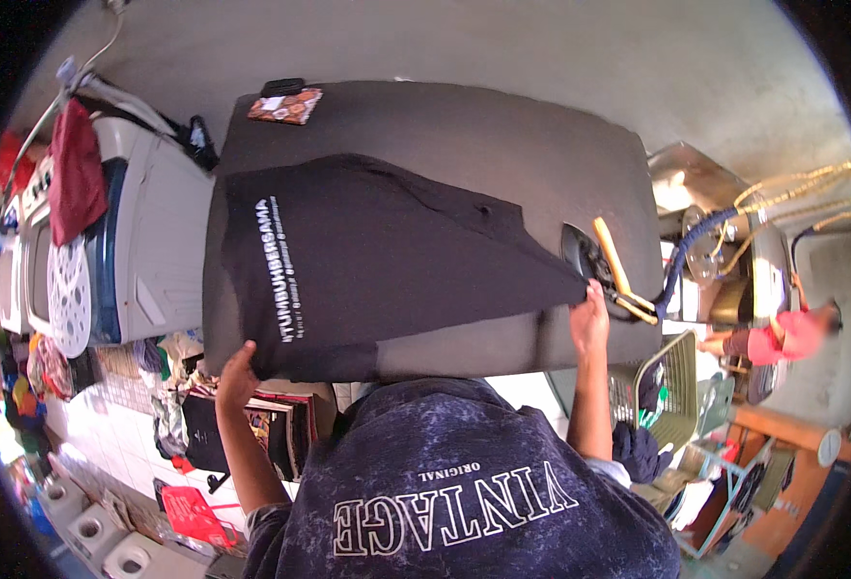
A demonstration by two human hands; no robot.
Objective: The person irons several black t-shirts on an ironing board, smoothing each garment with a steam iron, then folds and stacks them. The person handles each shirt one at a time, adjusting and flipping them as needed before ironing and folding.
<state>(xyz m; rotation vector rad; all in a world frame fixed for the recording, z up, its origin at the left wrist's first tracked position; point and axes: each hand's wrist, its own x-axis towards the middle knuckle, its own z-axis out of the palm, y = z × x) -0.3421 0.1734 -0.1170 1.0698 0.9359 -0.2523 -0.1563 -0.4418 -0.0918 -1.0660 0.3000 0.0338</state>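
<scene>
A black T-shirt [396, 261] with white lettering lies spread over the dark padded ironing table [502, 125]. Its near left corner is pinched in my left hand [239, 378], at the table's front edge. Toward the right the cloth narrows to a point, which my right hand [589, 320] holds between thumb and fingers. Just beyond that hand rests an iron [589, 256] with a yellow handle, joined to a blue-wrapped hose or cord [678, 265]. A crease runs along the shirt's far side, and the cloth looks drawn out between both hands.
A patterned orange pouch [288, 106] sits at the table's far left. Left of the table stands a washing machine [160, 241]. Folded clothes [280, 425] are below my left arm. A green basket [681, 386] stands right, with a person in red [782, 338] farther off.
</scene>
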